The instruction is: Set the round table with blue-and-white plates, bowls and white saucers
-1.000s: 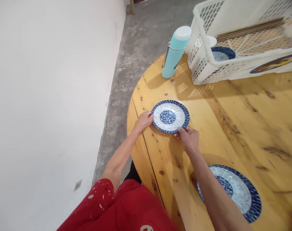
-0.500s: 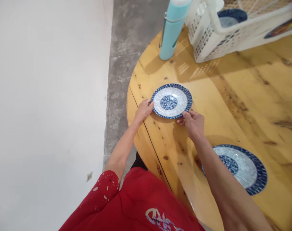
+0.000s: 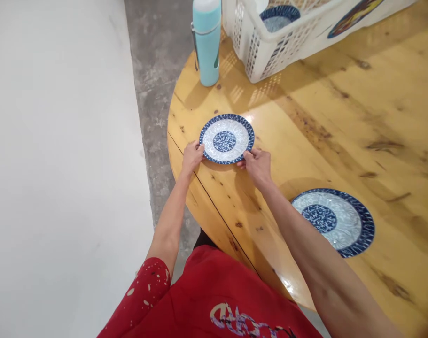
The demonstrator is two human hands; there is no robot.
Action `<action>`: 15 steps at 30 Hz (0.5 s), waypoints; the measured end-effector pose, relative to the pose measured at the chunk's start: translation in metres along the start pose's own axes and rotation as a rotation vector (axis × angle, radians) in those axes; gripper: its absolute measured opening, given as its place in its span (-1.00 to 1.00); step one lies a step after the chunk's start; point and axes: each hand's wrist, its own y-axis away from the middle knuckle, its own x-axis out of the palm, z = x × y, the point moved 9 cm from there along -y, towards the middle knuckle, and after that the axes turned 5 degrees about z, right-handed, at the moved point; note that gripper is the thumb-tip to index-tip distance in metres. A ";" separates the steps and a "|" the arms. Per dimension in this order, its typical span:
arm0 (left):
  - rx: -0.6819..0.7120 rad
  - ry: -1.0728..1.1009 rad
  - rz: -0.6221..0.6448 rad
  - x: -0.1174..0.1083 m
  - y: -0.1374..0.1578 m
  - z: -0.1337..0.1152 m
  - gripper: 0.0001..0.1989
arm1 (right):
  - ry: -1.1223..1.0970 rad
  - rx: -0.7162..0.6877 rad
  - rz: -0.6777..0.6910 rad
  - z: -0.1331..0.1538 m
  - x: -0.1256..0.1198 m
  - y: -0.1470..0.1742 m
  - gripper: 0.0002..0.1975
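A round plate (image 3: 224,139) with a blue patterned rim and blue centre is at the left part of the wooden table. My left hand (image 3: 193,155) pinches its left rim, thumb on top. On the lower right rim, my right hand (image 3: 257,165) grips with the thumb above and fingers below. Whether the plate's base rests on the wood or is slightly raised, I cannot tell. A second matching plate (image 3: 351,220) lies on the table to the right, partly hidden by my right forearm.
Behind the held plate a light blue bottle (image 3: 208,51) stands upright near the table's curved edge. A white plastic basket (image 3: 258,61) beside it holds another blue-rimmed dish (image 3: 279,19). The wooden table (image 3: 340,155) is bounded on the left by grey floor and a white wall.
The view has shifted, so the table, bottle and basket appear further left. Both hands keep hold of the plate, which has hardly moved relative to the table.
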 end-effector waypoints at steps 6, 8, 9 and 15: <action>-0.007 -0.052 0.038 0.000 -0.003 0.005 -0.79 | 0.041 -0.006 -0.002 -0.003 0.000 0.004 -0.87; 0.009 -0.095 0.026 -0.001 -0.002 0.003 -0.78 | 0.044 0.002 0.004 -0.004 0.000 0.006 -0.87; 0.013 -0.110 0.024 -0.002 -0.002 0.003 -0.78 | 0.043 0.005 0.004 -0.004 0.001 0.007 -0.87; 0.027 -0.178 -0.008 -0.003 -0.001 -0.001 -0.78 | 0.030 0.028 0.008 -0.003 0.001 0.009 -0.88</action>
